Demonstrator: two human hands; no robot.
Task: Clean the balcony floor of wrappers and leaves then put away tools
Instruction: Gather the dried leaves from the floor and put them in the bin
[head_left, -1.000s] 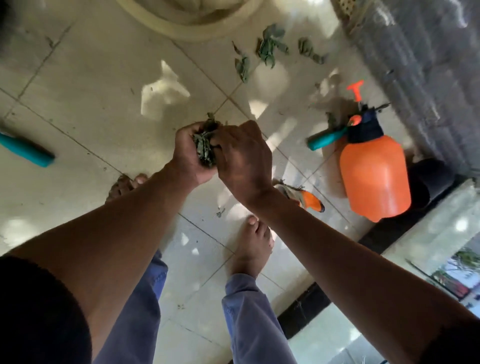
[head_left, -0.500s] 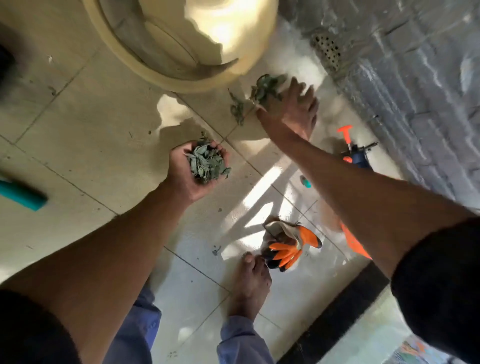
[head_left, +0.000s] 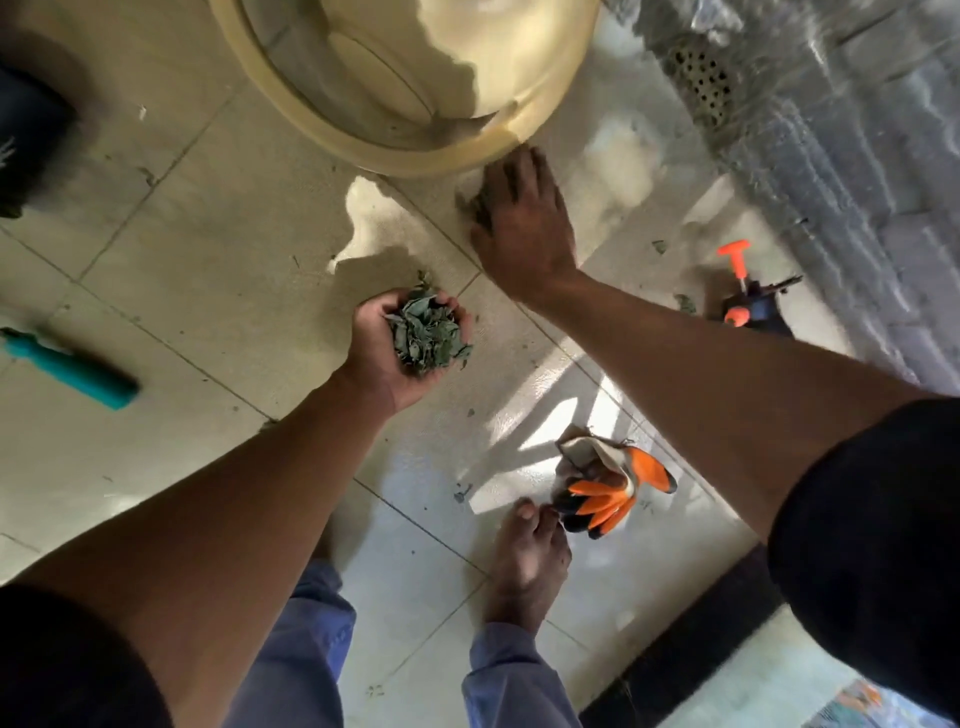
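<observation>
The left hand (head_left: 400, 348) cups a heap of leaves (head_left: 428, 335), fingers curled round it; the right hand (head_left: 522, 218) presses spread fingers on floor leaves (head_left: 470, 200) just beside the tub (head_left: 415, 150), far of the cupped hand.

I count two hands of mine, one heap of leaves (head_left: 428, 335) at six o'clock of one cream tub (head_left: 415, 78), one teal handle (head_left: 72, 369), one glove bundle (head_left: 608, 488), one sprayer (head_left: 748, 306).

No lettering, label, brand, number or sign can be read anywhere in this view.
</observation>
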